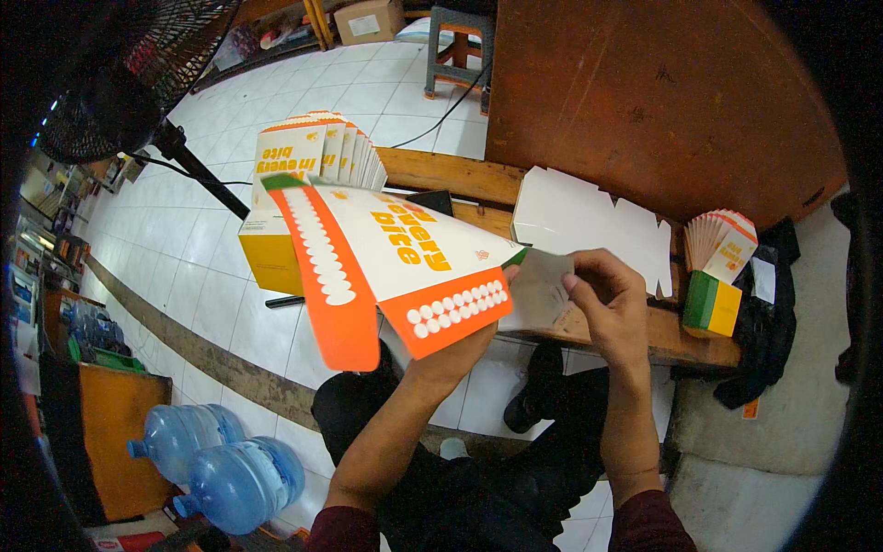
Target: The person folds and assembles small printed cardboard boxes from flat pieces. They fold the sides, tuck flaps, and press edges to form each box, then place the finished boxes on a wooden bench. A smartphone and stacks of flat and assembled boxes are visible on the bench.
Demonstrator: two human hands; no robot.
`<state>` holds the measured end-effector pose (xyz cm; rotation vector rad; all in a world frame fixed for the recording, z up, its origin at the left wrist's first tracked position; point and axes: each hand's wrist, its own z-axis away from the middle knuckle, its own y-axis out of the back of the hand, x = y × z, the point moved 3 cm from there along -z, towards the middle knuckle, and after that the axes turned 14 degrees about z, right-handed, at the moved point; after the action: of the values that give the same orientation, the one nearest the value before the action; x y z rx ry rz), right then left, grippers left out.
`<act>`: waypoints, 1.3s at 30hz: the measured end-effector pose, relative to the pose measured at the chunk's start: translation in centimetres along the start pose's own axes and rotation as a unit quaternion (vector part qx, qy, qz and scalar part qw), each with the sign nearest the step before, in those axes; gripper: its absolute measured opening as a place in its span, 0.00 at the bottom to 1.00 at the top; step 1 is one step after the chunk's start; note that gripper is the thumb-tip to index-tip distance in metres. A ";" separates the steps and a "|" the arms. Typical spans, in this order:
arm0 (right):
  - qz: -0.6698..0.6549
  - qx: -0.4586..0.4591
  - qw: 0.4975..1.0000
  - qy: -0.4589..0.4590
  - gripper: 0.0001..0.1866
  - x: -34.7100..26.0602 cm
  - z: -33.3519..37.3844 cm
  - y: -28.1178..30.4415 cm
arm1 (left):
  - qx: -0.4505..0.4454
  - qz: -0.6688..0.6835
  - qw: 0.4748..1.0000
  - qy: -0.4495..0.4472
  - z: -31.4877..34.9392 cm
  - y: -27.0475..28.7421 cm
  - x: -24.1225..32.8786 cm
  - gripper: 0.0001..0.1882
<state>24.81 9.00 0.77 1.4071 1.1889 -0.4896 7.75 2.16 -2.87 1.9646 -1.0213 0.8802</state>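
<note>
A white carton (pixel 405 235) with orange flaps, white dots and yellow lettering is spread in front of me, partly folded and tilted. My left hand (pixel 464 354) grips it from below near its lower right flap; most of those fingers are hidden behind the card. Just right of the carton, my right hand (pixel 612 299) pinches a thin greyish, see-through-looking sheet (pixel 541 283) between thumb and fingers. The sheet meets the carton's green-edged corner; whether it is joined there I cannot tell.
On the wooden bench (pixel 635 331) lie a white notched card sheet (pixel 589 221) and a green-and-yellow box (pixel 711 305) with fanned cards. Similar cartons (pixel 308 152) fan from a yellow box (pixel 269 259). A floor fan (pixel 110 101) and blue water jugs (pixel 244 483) stand left.
</note>
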 end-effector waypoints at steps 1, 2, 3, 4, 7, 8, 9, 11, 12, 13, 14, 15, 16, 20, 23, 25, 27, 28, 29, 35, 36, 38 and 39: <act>0.014 -0.001 0.998 0.056 0.05 -0.1 -0.2 0.0 | 0.006 -0.045 0.998 -0.050 0.1 0.0 -0.2 0.08; 0.028 -0.001 0.993 0.111 0.05 -0.1 -0.4 0.0 | 0.012 -0.090 0.991 -0.100 0.1 -0.1 -0.4 0.10; 0.061 0.007 0.990 0.123 0.05 0.0 -0.5 0.2 | -0.026 -0.111 0.992 -0.059 0.2 -0.3 -1.0 0.13; 0.094 0.015 0.986 0.134 0.05 0.0 -0.5 0.3 | -0.021 -0.102 0.992 -0.075 0.2 -0.4 -1.1 0.12; 0.040 0.026 0.997 0.052 0.04 0.2 -0.3 0.7 | -0.005 -0.109 0.989 -0.099 -0.4 -0.7 -1.1 0.11; -0.010 0.024 1.000 0.004 0.04 0.3 -0.1 0.6 | 0.031 0.013 0.999 -0.039 -0.7 -0.6 -1.2 0.10; -0.034 0.027 0.998 -0.041 0.06 0.3 0.0 0.6 | 0.070 0.135 0.988 0.021 -1.0 -0.7 -1.3 0.09; -0.007 0.020 1.000 -0.008 0.04 -0.4 0.3 0.1 | 0.095 0.210 0.973 0.029 -1.4 -0.9 -0.9 0.09; 0.005 0.019 1.000 0.007 0.04 -0.7 0.4 -0.2 | 0.092 0.230 0.968 0.034 -1.5 -1.2 -0.7 0.09; 0.010 0.026 0.999 0.026 0.04 -0.9 0.4 -0.5 | 0.089 0.250 0.963 0.040 -1.4 -1.4 -0.5 0.10; 0.001 0.031 0.999 0.021 0.03 -0.9 0.4 -0.7 | 0.085 0.270 0.958 0.046 -1.3 -1.6 -0.4 0.10; -0.008 0.037 0.999 0.016 0.03 -0.9 0.4 -0.9 | 0.073 0.324 0.938 0.095 -1.0 -1.8 -0.6 0.12; -0.017 0.042 0.999 0.012 0.03 -0.8 0.4 -1.1 | 0.043 0.197 0.977 0.063 -0.7 -1.8 -0.4 0.13; 0.030 0.094 0.993 0.069 0.02 -1.1 0.4 -1.4 | -0.029 -0.047 0.998 0.038 0.5 -1.5 -0.9 0.13; 0.057 0.108 0.988 0.098 0.02 -1.3 0.5 -1.7 | -0.029 -0.135 0.987 -0.076 0.9 -1.4 -1.0 0.10; 0.057 0.110 0.987 0.100 0.02 -1.3 0.5 -2.0 | -0.080 -0.142 0.987 0.007 1.5 -1.6 -1.8 0.15; 0.048 0.127 0.983 0.122 0.05 -1.6 0.7 -2.4 | -0.053 -0.128 0.988 -0.074 1.8 -1.4 -1.4 0.18; 0.044 0.137 0.981 0.131 0.07 -1.7 0.8 -2.6 | -0.053 -0.085 0.993 -0.062 1.9 -1.2 -1.5 0.19; 0.072 0.129 0.978 0.146 0.09 -1.9 1.0 -2.9 | -0.063 -0.091 0.993 -0.037 1.9 -1.1 -1.6 0.21; 0.133 0.026 0.963 0.231 0.15 -2.6 0.7 -2.5 | 0.101 0.283 0.949 0.094 -0.6 0.9 -0.8 0.17; 0.114 0.081 0.969 0.203 0.15 -2.2 0.1 -1.5 | 0.091 0.299 0.942 0.120 -1.0 0.9 -0.5 0.14; 0.117 0.187 0.961 0.166 0.18 -1.0 -1.4 0.6 | 0.094 0.361 0.924 0.090 -1.5 1.0 0.0 0.10; 0.052 0.194 0.974 0.102 0.19 -0.1 -1.9 1.1 | 0.080 0.473 0.865 0.146 -1.5 0.5 -0.3 0.12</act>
<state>25.11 10.88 1.86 1.8829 1.2156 -0.5326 6.83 3.31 -2.19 1.3005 -1.7920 1.7631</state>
